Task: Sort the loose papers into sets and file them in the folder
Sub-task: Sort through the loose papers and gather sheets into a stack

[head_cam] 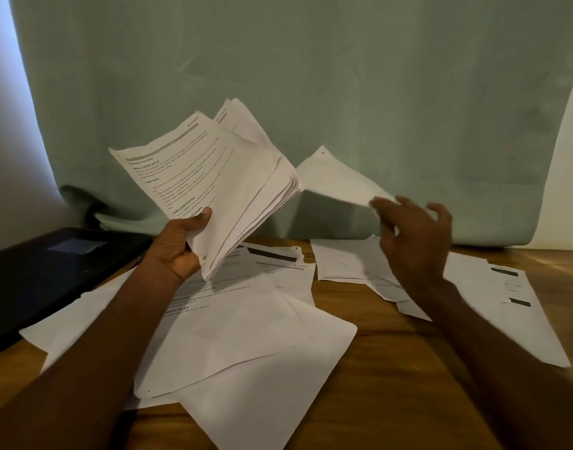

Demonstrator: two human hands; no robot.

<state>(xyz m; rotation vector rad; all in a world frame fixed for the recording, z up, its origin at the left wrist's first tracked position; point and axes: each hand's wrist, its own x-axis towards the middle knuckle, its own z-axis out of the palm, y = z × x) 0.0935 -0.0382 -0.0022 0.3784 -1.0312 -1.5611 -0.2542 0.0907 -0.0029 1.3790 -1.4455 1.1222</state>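
My left hand [184,245] grips a thick stack of printed papers [220,180] by its lower corner, held tilted above the table with the thumb on the top sheet. My right hand [415,241] is raised to the right of the stack and pinches a single white sheet [337,177] by its lower right corner; the sheet is blurred. A black folder [48,274] lies closed at the left of the wooden table [392,378]. Loose sheets [246,326] lie scattered across the table under both arms.
A green curtain [311,76] hangs behind the table. More printed sheets [506,303] with dark bars lie at the right, near the table's far edge. Bare wood shows at the front right.
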